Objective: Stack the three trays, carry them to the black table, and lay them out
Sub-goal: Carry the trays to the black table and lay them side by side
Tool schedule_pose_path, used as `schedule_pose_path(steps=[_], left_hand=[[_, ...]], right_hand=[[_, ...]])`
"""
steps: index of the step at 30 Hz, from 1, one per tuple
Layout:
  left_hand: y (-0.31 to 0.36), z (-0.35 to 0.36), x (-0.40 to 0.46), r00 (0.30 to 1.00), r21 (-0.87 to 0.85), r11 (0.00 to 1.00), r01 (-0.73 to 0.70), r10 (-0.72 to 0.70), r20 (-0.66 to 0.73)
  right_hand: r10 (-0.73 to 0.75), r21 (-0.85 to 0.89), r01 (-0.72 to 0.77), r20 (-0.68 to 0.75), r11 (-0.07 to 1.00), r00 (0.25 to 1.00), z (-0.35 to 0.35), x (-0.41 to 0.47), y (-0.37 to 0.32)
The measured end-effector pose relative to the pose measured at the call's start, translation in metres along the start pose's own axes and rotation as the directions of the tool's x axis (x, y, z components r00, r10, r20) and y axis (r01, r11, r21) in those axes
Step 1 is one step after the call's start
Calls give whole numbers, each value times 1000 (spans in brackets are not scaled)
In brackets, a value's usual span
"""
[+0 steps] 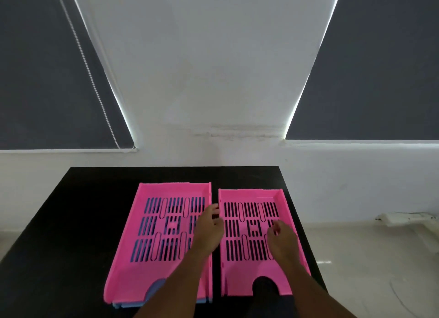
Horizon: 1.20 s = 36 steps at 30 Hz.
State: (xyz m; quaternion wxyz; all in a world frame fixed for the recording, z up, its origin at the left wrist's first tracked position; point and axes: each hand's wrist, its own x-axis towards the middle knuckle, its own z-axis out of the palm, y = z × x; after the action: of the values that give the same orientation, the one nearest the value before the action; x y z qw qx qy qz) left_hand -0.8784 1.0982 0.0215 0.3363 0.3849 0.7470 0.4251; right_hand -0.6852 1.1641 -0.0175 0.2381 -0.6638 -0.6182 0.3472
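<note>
Two pink slotted trays lie side by side on the black table (pixel 78 222). The left pink tray (pixel 152 225) sits nested on a blue tray (pixel 156 285), whose edge shows at the front notch and through the slots. The right pink tray (pixel 247 244) rests alone on the table. My left hand (pixel 209 230) hovers over the gap between the two trays, fingers apart, near the left tray's right wall. My right hand (pixel 282 241) is over the right tray's floor, fingers loosely curled, holding nothing; I cannot tell if it touches the tray.
The table stands against a white wall (pixel 213 80) with dark roller blinds (pixel 42 80) on both sides. To the right is pale floor with a white power strip (pixel 406 218) and a thin cable. Bare black tabletop lies left of the trays.
</note>
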Motion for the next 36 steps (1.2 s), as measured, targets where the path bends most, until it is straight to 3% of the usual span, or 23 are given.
schedule_pose_path(steps=[5, 11, 15, 18, 21, 28, 32, 36], left_hand=[[-22, -70, -2, 979, 60, 998, -35, 47, -197], [-81, -154, -26, 929, 215, 976, 34, 49, -367], [-108, -185, -44, 935, 180, 978, 105, -35, -354], [-122, -192, -47, 952, 14, 975, 221, -212, -222], [-130, -195, -48, 969, -9, 984, 176, -175, -174], [-128, -244, -43, 957, 42, 997, 69, -55, -286], [-148, -294, -45, 937, 102, 990, 95, -54, -346], [-178, -339, -55, 910, 143, 973, 183, -112, -400]], right_hand=[[-120, -3, 121, 104, 993, 987, 43, -21, -40], [-199, 44, 194, 256, 980, 946, 100, -52, -77], [-159, 22, 159, 253, 987, 954, 123, -68, -74], [-128, -16, 133, 200, 991, 971, 130, -76, -72], [-132, -17, 136, 126, 991, 983, 134, -80, -80], [-215, 34, 213, 111, 977, 970, 152, -92, -129], [-276, 76, 268, 120, 960, 954, 191, -111, -163], [-283, 103, 266, 222, 958, 933, 236, -137, -182]])
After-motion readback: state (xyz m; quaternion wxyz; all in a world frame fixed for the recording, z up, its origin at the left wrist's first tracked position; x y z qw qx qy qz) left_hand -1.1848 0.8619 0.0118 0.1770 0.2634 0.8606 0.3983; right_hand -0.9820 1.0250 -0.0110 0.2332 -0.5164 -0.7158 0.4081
